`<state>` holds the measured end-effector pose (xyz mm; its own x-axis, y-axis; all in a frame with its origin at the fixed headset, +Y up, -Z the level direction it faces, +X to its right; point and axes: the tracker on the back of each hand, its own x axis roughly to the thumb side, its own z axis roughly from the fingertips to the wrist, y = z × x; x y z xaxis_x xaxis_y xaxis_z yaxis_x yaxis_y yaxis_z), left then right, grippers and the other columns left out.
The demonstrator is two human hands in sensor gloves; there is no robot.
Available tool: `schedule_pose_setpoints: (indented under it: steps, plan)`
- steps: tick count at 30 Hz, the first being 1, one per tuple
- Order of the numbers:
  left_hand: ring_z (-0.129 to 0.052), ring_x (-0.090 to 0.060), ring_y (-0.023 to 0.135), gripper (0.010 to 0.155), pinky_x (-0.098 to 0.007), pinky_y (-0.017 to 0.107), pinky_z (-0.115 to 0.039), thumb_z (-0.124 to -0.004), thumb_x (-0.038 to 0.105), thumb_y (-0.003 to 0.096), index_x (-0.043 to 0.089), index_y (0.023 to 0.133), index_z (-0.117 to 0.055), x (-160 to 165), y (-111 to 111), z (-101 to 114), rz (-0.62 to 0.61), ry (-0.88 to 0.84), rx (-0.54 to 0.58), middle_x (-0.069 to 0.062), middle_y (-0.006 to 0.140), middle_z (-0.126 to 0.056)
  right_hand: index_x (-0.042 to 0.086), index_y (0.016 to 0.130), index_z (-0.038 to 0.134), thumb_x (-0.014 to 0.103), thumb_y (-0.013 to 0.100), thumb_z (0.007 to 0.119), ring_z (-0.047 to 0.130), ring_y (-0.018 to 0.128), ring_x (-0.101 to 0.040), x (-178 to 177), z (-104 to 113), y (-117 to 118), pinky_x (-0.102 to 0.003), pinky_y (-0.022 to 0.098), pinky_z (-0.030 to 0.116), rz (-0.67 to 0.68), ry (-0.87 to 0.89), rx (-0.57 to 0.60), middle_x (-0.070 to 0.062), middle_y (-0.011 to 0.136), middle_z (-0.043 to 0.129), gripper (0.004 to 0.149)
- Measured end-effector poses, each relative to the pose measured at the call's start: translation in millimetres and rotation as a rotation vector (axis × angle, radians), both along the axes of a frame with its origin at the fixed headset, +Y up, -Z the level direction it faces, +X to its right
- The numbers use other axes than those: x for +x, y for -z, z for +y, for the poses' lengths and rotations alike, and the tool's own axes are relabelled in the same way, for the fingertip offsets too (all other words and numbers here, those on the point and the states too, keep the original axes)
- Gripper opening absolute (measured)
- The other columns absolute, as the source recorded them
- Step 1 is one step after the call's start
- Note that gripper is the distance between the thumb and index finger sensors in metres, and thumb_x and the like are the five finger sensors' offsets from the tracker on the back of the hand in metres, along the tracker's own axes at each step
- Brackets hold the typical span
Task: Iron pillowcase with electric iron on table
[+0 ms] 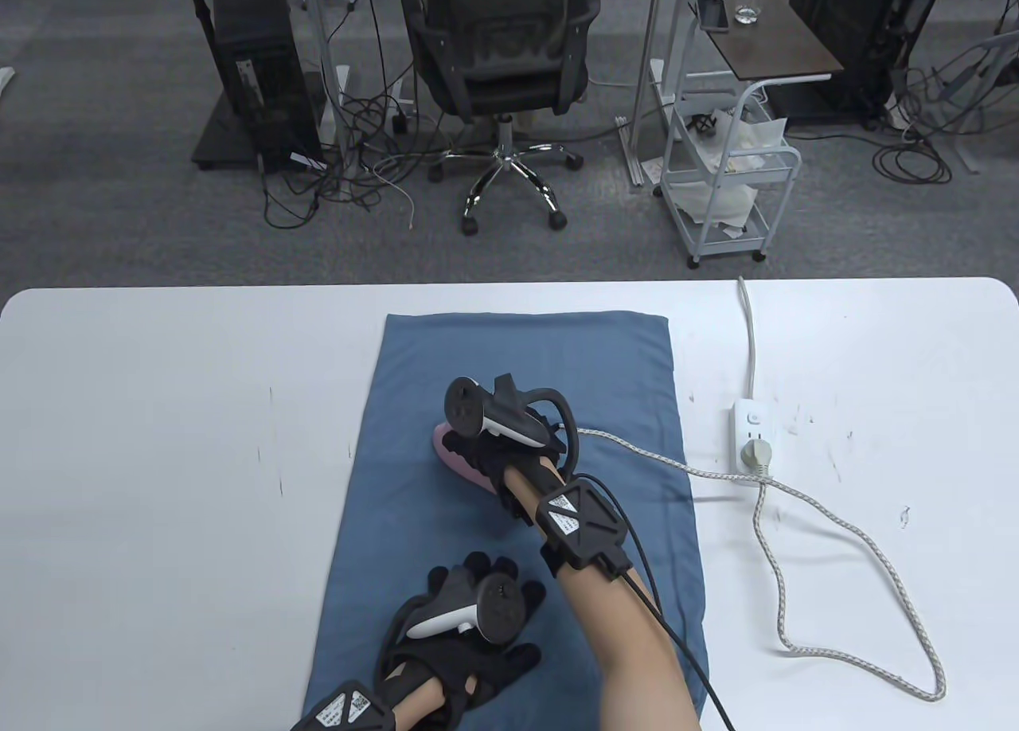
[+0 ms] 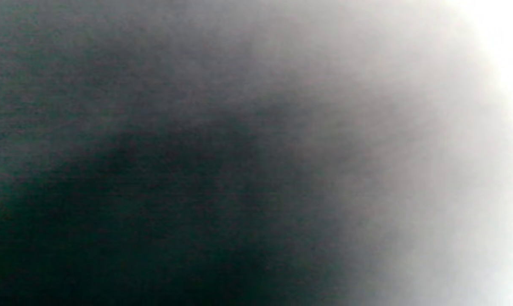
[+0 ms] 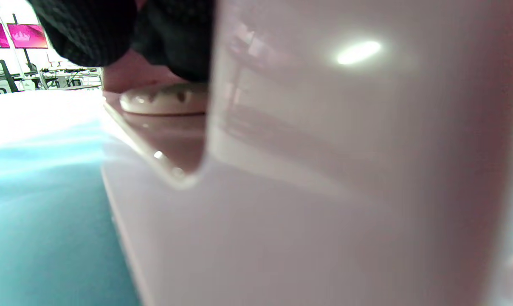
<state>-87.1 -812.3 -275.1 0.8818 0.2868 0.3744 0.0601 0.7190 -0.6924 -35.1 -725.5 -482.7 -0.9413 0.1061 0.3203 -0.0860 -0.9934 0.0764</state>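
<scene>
1. Right now my right hand [image 1: 497,436] is wrapped around the handle of the pink iron [image 1: 458,456], which sits on the middle of the blue pillowcase [image 1: 517,349].
2. My left hand [image 1: 470,627] lies flat with fingers spread on the near end of the pillowcase, pinning it to the white tabletop [image 1: 159,460].
3. The iron's cord [image 1: 804,516] runs to the power strip [image 1: 752,432] on my right, plugged in.
4. Ironing looks under way; I judge the far half and the edges remain.
5. My left wrist view is a blur.
</scene>
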Motion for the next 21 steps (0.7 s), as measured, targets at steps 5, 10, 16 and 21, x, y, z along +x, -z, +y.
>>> schedule_pose_setpoints:
  steps: [5,10,16,21]
  plan:
    - [0.037,-0.034,0.09,0.077,-0.069,0.059,0.016,-0.04,0.066,0.0486,0.045,0.098,0.015,0,0,0,-0.001,-0.001,0.0,0.003,0.1,0.035,0.014,0.094,0.07,0.053,0.044,0.077,0.096,0.024,-0.008,0,10,-20,-0.035,0.034,0.092,0.13,0.053,0.011,0.006,0.048,0.095,0.063]
    - [0.037,-0.034,0.09,0.077,-0.069,0.059,0.016,-0.04,0.066,0.0486,0.045,0.098,0.015,0,0,0,-0.002,0.0,0.0,0.003,0.099,0.035,0.015,0.094,0.071,0.053,0.044,0.077,0.096,0.025,-0.008,-11,15,-67,-0.035,0.035,0.092,0.372,0.016,0.03,0.007,0.048,0.095,0.063]
    - [0.036,-0.034,0.091,0.077,-0.069,0.059,0.016,-0.04,0.065,0.0487,0.045,0.098,0.015,0,0,0,-0.003,0.001,0.001,0.003,0.099,0.035,0.016,0.095,0.07,0.053,0.044,0.077,0.096,0.025,-0.007,-36,2,-72,-0.035,0.035,0.092,0.435,-0.038,0.03,0.008,0.048,0.095,0.064]
    - [0.037,-0.034,0.09,0.077,-0.069,0.059,0.016,-0.04,0.066,0.0486,0.045,0.098,0.015,1,-1,0,-0.002,0.001,0.0,0.003,0.099,0.035,0.016,0.096,0.068,0.054,0.045,0.075,0.095,0.026,-0.007,-56,1,-31,-0.035,0.036,0.091,0.254,-0.05,0.027,0.008,0.048,0.092,0.065]
